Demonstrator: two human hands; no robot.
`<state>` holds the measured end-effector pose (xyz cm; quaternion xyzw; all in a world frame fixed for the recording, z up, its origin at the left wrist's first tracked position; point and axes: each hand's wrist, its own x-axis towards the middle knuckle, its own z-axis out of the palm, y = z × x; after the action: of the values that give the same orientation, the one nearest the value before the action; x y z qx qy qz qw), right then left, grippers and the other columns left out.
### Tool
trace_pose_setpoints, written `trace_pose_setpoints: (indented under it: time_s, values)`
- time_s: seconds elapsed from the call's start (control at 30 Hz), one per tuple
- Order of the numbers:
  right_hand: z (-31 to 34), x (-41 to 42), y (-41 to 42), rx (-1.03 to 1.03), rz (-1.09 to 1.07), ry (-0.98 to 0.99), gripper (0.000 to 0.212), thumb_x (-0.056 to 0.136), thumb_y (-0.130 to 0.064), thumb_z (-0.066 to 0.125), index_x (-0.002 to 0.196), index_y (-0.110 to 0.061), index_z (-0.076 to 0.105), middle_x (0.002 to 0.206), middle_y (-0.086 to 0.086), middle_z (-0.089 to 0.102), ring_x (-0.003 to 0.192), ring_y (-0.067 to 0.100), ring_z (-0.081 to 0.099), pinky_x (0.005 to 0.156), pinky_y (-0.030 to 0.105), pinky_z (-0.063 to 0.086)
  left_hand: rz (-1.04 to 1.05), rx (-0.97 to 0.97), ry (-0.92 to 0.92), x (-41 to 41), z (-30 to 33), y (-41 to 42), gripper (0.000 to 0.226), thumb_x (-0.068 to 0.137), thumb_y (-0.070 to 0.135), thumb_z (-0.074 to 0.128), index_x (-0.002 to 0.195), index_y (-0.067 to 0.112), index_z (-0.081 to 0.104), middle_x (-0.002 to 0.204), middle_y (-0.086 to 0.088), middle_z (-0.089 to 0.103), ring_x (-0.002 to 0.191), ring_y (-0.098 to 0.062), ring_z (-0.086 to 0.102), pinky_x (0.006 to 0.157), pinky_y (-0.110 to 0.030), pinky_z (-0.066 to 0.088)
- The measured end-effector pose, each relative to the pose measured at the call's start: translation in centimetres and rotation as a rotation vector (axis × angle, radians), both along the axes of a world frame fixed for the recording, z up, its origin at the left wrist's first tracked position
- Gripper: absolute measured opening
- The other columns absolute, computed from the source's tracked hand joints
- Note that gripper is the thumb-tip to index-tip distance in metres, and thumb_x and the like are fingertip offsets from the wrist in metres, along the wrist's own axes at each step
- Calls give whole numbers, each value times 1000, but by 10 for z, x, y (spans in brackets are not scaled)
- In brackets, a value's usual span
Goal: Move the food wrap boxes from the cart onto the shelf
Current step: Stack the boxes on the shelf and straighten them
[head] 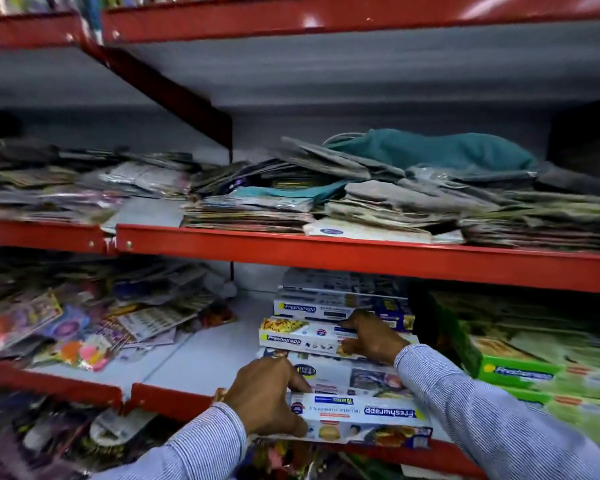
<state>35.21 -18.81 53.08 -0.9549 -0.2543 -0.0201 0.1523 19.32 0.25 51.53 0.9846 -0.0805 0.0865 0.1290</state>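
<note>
Several white and blue Freshwrapp food wrap boxes lie in a row on the white lower shelf (pixel 201 362), running from front to back. My left hand (pixel 267 396) grips the left end of the nearest box (pixel 364 415), which overhangs the red front edge of the shelf. My right hand (pixel 371 336) rests, fingers bent, on the right part of a box farther back (pixel 291 336). Behind it lies another box (pixel 312 308), with more stacked at the back. The cart is out of view.
Green Freshwrapp boxes (pixel 513 370) are stacked right of the row. Colourful packets (pixel 66 327) lie heaped on the shelf's left part. The shelf above (pixel 326 251) holds piles of flat packets and a teal cloth bag (pixel 437 150). More packets lie below the red front rail.
</note>
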Motion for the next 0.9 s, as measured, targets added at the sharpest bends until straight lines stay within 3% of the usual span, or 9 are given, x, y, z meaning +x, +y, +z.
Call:
trace_pose_setpoints:
  time_s: [0.2,0.33,0.43,0.57,0.63,0.77,0.9]
  values:
    - [-18,30,4,28,-7,-86,55,80,-32,76,129,-12,60,133,13,56,120,29,53,99,30,43,-4,1,18,18,-8,9,60,61,50,82,119,42,68,124,13,67,109,-17,58,87,-28,46]
    - [-12,28,4,54,24,-177,36,77,-24,78,111,-14,73,119,5,71,105,22,67,92,31,52,27,-7,8,28,-6,9,57,66,47,82,121,38,67,122,7,64,112,-19,54,86,-27,43]
    - [-7,25,2,62,27,-204,23,79,-23,73,101,-17,77,110,0,76,97,17,69,87,31,55,10,-16,12,44,0,9,58,62,49,83,118,40,69,120,13,68,110,-17,58,84,-28,46]
    - [2,27,-7,122,37,-209,15,82,-18,68,92,-16,79,111,0,75,116,8,61,90,16,46,-6,-18,-15,74,13,7,56,62,45,84,115,34,72,119,14,71,108,-15,63,88,-31,53]
    - [7,23,-11,114,33,-217,17,84,-16,64,91,-14,79,106,-1,77,108,9,65,83,11,42,-16,-52,-28,90,19,5,53,63,43,86,113,32,73,119,11,72,108,-15,65,90,-35,54]
    - [6,18,-18,70,29,-267,23,86,-20,56,90,-9,76,96,8,78,90,23,70,80,26,53,-19,-106,-39,117,21,-3,54,59,45,84,110,32,74,119,13,72,106,-12,67,94,-39,53]
    - [-17,11,-24,27,28,-205,39,92,-40,47,104,-8,67,103,14,74,93,32,68,78,41,56,-40,-71,-141,128,5,-13,52,67,37,82,116,28,72,121,9,71,106,-16,66,83,-25,51]
